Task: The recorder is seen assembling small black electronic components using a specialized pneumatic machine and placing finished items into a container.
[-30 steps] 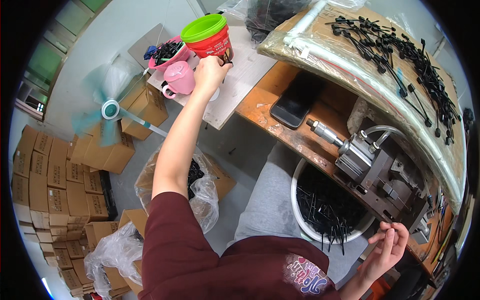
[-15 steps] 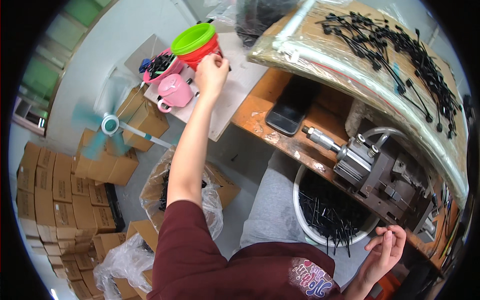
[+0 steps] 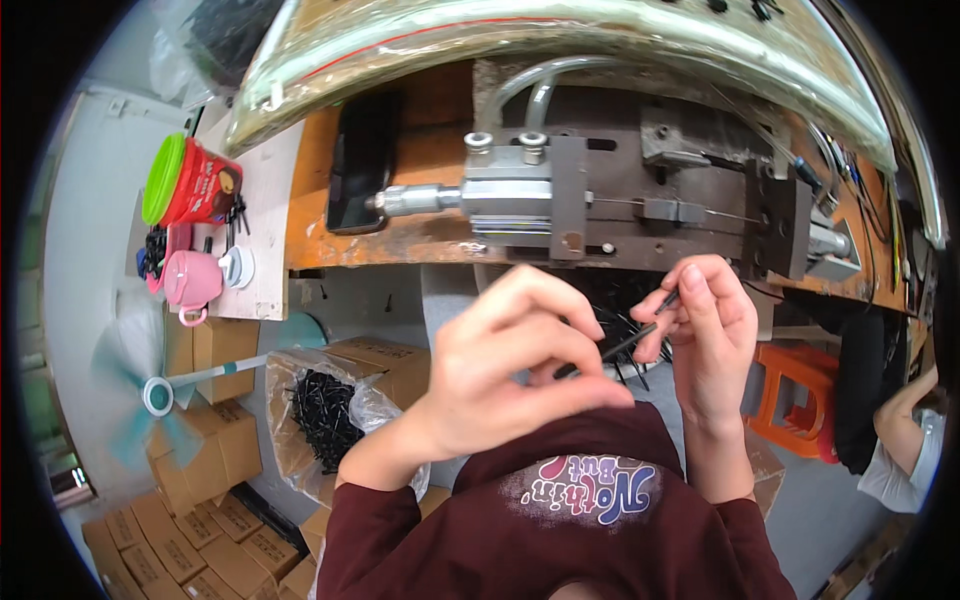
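My left hand (image 3: 515,365) is in front of my chest, its fingers curled round a thin black rod (image 3: 628,343) that slants up toward my other hand. My right hand (image 3: 710,335) has its fingertips pinched on a small black piece (image 3: 667,300) close to the rod's upper end; whether the two touch I cannot tell. Just beyond both hands stands a metal clamping fixture (image 3: 510,190) with a silver cylinder, clear hoses and a thin wire along its axis. Below the bench edge, partly hidden by my hands, lie several thin black rods (image 3: 640,375).
A dark phone (image 3: 360,165) lies on the wooden bench (image 3: 310,215). On the left side table are a red bucket (image 3: 205,185) and a pink mug (image 3: 192,280). Nearby are a fan (image 3: 157,396), a bag of black parts (image 3: 325,415), an orange stool (image 3: 790,400) and another person's arm (image 3: 905,425).
My left hand has come back from the red bucket to my chest, now with a black rod. My right hand has moved up beside it. The view has turned toward the fixture.
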The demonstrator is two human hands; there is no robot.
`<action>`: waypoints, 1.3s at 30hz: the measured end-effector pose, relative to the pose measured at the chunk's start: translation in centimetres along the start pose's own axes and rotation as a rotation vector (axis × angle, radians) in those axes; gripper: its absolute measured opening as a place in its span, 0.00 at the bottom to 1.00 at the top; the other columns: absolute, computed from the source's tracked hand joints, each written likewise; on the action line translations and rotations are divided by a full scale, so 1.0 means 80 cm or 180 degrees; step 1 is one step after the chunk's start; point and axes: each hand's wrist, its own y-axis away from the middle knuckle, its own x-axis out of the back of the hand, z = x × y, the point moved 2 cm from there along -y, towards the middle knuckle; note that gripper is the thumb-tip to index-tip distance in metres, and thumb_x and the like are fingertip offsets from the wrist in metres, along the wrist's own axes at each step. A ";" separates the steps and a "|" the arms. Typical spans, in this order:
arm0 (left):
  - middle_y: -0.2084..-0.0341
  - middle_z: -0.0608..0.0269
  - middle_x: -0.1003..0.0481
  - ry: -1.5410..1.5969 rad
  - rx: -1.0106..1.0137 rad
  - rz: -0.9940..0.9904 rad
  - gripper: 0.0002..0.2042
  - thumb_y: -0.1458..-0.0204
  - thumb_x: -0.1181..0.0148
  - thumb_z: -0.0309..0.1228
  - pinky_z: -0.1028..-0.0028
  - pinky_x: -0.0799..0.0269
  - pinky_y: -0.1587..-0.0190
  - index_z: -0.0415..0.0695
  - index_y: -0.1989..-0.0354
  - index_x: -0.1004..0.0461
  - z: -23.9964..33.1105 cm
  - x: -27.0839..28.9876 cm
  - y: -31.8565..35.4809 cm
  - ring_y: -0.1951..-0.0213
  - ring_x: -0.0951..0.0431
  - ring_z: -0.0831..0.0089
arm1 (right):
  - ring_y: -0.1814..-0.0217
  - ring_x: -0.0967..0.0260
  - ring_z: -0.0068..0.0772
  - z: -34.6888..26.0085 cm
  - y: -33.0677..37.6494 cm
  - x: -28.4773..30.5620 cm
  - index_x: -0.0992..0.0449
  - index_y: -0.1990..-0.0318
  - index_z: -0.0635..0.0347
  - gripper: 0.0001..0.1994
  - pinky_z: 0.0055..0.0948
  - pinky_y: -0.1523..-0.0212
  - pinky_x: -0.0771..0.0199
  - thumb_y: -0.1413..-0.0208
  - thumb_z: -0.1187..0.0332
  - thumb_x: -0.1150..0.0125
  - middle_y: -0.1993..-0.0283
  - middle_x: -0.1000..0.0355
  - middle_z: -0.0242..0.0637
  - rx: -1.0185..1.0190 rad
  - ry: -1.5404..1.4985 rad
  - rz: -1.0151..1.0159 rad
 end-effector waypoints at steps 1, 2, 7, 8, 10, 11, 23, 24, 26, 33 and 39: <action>0.61 0.56 0.25 0.0189 0.0032 0.0030 0.16 0.67 0.20 0.26 0.81 0.26 0.74 0.39 0.68 0.20 0.000 -0.013 -0.001 0.68 0.24 0.78 | 0.81 0.26 0.29 -0.001 0.000 0.001 0.31 0.60 0.67 0.11 0.20 0.81 0.28 0.32 0.66 0.50 0.70 0.23 0.52 -0.0021 -0.0088 -0.0028; 0.61 0.56 0.25 0.0379 0.0067 0.0051 0.18 0.68 0.19 0.26 0.81 0.24 0.74 0.39 0.67 0.19 0.000 -0.025 -0.001 0.67 0.23 0.77 | 0.82 0.27 0.28 -0.001 -0.001 0.002 0.31 0.61 0.67 0.11 0.20 0.82 0.29 0.32 0.65 0.51 0.70 0.23 0.51 -0.0040 -0.0179 -0.0049; 0.52 0.48 0.23 -0.0201 -0.0445 -0.0162 0.16 0.63 0.26 0.22 0.75 0.19 0.68 0.37 0.61 0.18 -0.003 -0.046 0.011 0.65 0.17 0.67 | 0.84 0.29 0.26 -0.003 -0.003 0.014 0.31 0.62 0.65 0.12 0.20 0.84 0.30 0.32 0.64 0.52 0.72 0.24 0.50 -0.0056 -0.0386 -0.0104; 0.53 0.48 0.22 -0.0306 -0.0525 -0.0220 0.16 0.63 0.27 0.22 0.75 0.19 0.67 0.37 0.61 0.18 -0.002 -0.045 0.010 0.65 0.17 0.67 | 0.85 0.29 0.25 -0.004 -0.003 0.015 0.31 0.62 0.65 0.12 0.20 0.84 0.30 0.31 0.64 0.52 0.72 0.24 0.50 -0.0038 -0.0412 -0.0103; 0.54 0.48 0.21 -0.0486 -0.0689 -0.0263 0.16 0.63 0.27 0.23 0.75 0.19 0.67 0.38 0.62 0.18 0.001 -0.047 0.007 0.66 0.16 0.66 | 0.85 0.30 0.25 -0.006 -0.003 0.018 0.31 0.62 0.65 0.11 0.19 0.84 0.31 0.31 0.65 0.52 0.73 0.24 0.49 0.0016 -0.0421 -0.0106; 0.55 0.49 0.20 -0.0574 -0.0767 -0.0241 0.16 0.63 0.27 0.23 0.75 0.19 0.67 0.38 0.62 0.17 0.003 -0.050 0.007 0.67 0.16 0.66 | 0.85 0.30 0.25 -0.006 -0.003 0.019 0.31 0.62 0.65 0.11 0.19 0.84 0.31 0.31 0.65 0.52 0.73 0.24 0.49 0.0024 -0.0406 -0.0144; 0.57 0.48 0.20 -0.0614 -0.0862 -0.0160 0.13 0.63 0.27 0.22 0.73 0.18 0.68 0.36 0.66 0.18 0.003 -0.056 0.007 0.68 0.16 0.65 | 0.78 0.26 0.26 -0.011 0.001 0.020 0.32 0.64 0.67 0.12 0.17 0.87 0.30 0.32 0.66 0.51 0.72 0.31 0.38 0.0269 0.0076 -0.0166; 0.57 0.48 0.20 -0.0623 -0.0887 -0.0171 0.13 0.63 0.27 0.22 0.74 0.18 0.68 0.36 0.66 0.18 0.003 -0.055 0.008 0.68 0.16 0.65 | 0.77 0.25 0.27 -0.011 0.002 0.020 0.31 0.64 0.68 0.11 0.17 0.87 0.29 0.32 0.67 0.51 0.71 0.32 0.37 0.0325 0.0171 -0.0151; 0.57 0.48 0.20 -0.0632 -0.0902 -0.0190 0.12 0.63 0.27 0.22 0.74 0.18 0.68 0.36 0.66 0.18 0.002 -0.054 0.010 0.68 0.16 0.65 | 0.76 0.25 0.27 -0.013 0.003 0.020 0.31 0.63 0.69 0.11 0.18 0.87 0.28 0.32 0.67 0.50 0.70 0.32 0.37 0.0355 0.0209 -0.0206; 0.58 0.47 0.20 -0.0542 -0.0820 -0.0180 0.11 0.62 0.28 0.22 0.73 0.18 0.68 0.36 0.67 0.19 0.002 -0.054 0.011 0.68 0.16 0.65 | 0.81 0.27 0.25 -0.017 0.011 0.014 0.29 0.60 0.69 0.07 0.19 0.81 0.28 0.34 0.72 0.49 0.73 0.23 0.46 0.0317 0.0125 -0.0260; 0.57 0.48 0.20 -0.0491 -0.0749 -0.0225 0.12 0.61 0.28 0.23 0.73 0.18 0.67 0.36 0.66 0.19 0.005 -0.052 0.009 0.67 0.17 0.64 | 0.81 0.26 0.25 -0.019 0.014 0.014 0.29 0.59 0.70 0.07 0.19 0.81 0.28 0.34 0.73 0.49 0.72 0.24 0.46 0.0357 0.0102 -0.0324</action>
